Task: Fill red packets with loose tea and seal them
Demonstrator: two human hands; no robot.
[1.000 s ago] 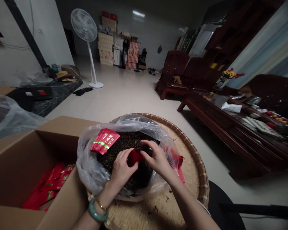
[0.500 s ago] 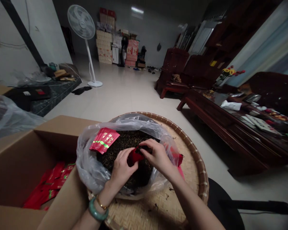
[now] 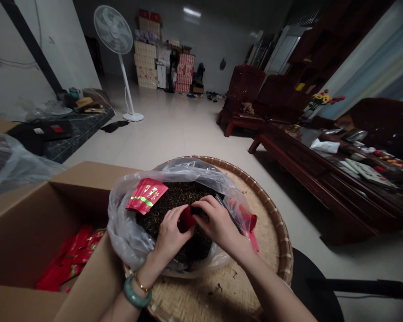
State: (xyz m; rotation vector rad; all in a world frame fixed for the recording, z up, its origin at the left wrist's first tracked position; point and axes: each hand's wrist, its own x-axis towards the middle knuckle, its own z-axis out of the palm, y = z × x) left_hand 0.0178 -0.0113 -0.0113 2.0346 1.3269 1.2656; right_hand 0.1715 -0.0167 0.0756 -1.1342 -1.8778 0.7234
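Note:
A clear plastic bag (image 3: 121, 241) full of dark, thin, twisted dried tea leaves (image 3: 176, 197) stands on a round woven bamboo tray (image 3: 265, 241). Over the leaves, my left hand (image 3: 171, 230) is closed around a small red packet (image 3: 187, 219), its thumb and fingers curled on either side. At the packet's upper end my right hand (image 3: 213, 217) pinches with bent fingers; dark tea leaves show by the fingertips, partly hidden. Several flat red packets with gold print and a green band, a fanned stack (image 3: 147, 196), lie on the bag's left side.
An open cardboard box (image 3: 87, 179) with red packets (image 3: 72, 255) inside stands at left. More red packets (image 3: 251, 223) lie by the bag's right side. A dark wooden table (image 3: 298, 170) is at right. Beyond stands a white fan (image 3: 126, 85).
The red packet has turned more upright in my left hand. My right fingers have shifted slightly at its mouth, and fewer leaves show there. A dark strip now shows behind the right hand.

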